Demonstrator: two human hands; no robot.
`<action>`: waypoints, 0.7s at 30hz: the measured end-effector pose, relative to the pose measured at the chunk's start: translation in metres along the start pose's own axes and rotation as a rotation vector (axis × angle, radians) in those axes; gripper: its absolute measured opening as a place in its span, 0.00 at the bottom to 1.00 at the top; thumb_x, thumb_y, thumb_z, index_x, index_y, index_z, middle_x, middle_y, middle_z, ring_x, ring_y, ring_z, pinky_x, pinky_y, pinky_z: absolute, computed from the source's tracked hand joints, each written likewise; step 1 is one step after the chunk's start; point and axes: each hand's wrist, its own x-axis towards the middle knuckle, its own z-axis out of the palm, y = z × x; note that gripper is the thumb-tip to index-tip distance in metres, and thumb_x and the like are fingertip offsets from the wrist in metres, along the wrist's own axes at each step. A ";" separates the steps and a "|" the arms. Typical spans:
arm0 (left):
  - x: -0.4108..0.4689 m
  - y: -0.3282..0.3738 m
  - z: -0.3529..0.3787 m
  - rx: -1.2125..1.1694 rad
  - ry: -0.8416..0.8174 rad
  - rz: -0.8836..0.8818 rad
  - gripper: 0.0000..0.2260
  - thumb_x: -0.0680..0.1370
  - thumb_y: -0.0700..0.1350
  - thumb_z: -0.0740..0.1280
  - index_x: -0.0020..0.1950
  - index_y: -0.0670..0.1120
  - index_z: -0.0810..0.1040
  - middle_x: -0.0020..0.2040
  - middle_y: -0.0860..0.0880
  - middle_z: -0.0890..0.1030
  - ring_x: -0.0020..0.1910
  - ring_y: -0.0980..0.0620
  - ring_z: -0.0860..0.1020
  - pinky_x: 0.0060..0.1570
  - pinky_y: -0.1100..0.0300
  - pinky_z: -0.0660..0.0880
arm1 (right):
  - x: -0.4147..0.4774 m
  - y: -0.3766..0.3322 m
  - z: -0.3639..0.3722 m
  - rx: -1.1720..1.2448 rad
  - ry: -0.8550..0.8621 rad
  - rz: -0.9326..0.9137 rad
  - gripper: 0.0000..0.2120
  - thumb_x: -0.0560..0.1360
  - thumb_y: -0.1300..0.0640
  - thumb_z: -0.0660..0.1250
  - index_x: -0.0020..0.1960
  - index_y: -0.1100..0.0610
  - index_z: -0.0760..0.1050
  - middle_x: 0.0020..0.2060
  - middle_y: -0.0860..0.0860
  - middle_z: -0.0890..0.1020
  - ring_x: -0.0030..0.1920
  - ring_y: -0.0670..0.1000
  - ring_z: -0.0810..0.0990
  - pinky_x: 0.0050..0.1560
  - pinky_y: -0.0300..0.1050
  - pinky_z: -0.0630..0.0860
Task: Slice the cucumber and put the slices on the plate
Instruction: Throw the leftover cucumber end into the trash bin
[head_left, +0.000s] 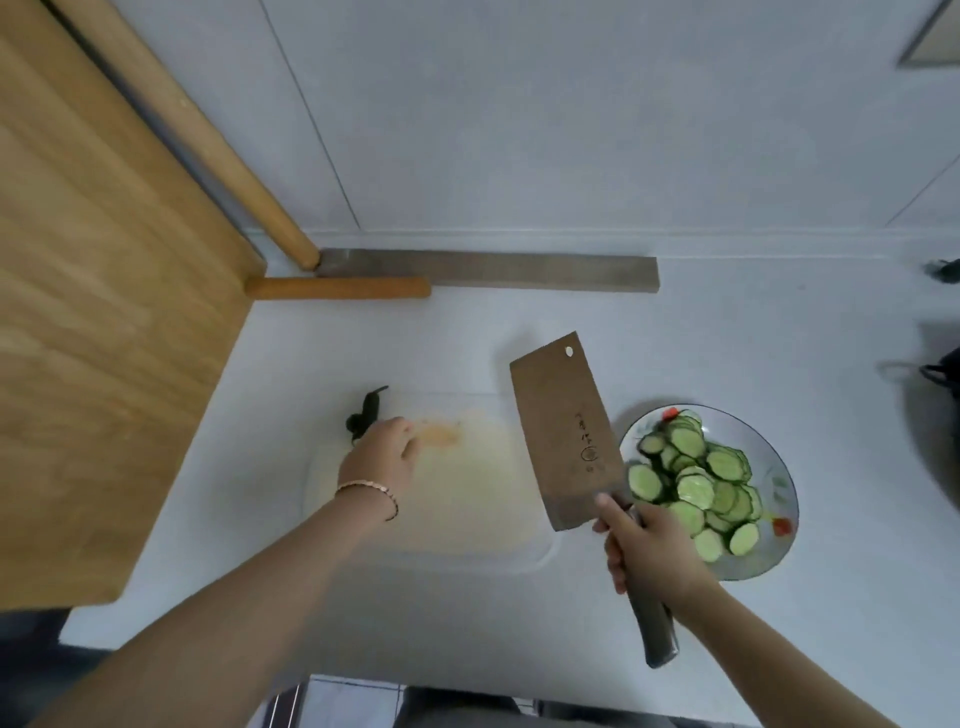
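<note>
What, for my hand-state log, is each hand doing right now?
Left hand: cannot be told; fingers hidden, at the dark cucumber end.
Right hand: closed, holding the cleaver by its handle.

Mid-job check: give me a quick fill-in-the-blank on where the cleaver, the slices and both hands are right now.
1. The cleaver is held in the ____ hand.
2. The slices are piled on the ____.
3. The left hand reaches toward the dark stem end at the far ____ corner of the board.

Missing words: right; plate; left.
</note>
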 end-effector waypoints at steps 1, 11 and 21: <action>0.003 -0.017 -0.003 0.021 0.020 -0.020 0.11 0.78 0.43 0.59 0.58 0.41 0.72 0.59 0.43 0.74 0.53 0.44 0.76 0.50 0.51 0.74 | 0.004 0.007 0.016 0.033 0.019 0.024 0.17 0.78 0.53 0.64 0.38 0.65 0.73 0.20 0.54 0.72 0.19 0.52 0.71 0.22 0.42 0.71; 0.056 -0.082 -0.009 -0.206 -0.002 0.045 0.21 0.80 0.44 0.55 0.73 0.45 0.57 0.76 0.47 0.52 0.75 0.54 0.50 0.69 0.63 0.50 | 0.014 0.049 0.108 0.245 0.147 0.205 0.18 0.79 0.53 0.63 0.33 0.62 0.71 0.20 0.54 0.70 0.19 0.53 0.69 0.27 0.45 0.69; 0.050 -0.079 0.013 -0.447 -0.098 0.040 0.20 0.81 0.42 0.53 0.73 0.45 0.58 0.76 0.47 0.52 0.75 0.53 0.47 0.73 0.59 0.46 | 0.028 0.017 0.178 0.183 0.033 0.228 0.16 0.79 0.53 0.63 0.36 0.63 0.72 0.21 0.53 0.72 0.19 0.51 0.70 0.23 0.42 0.71</action>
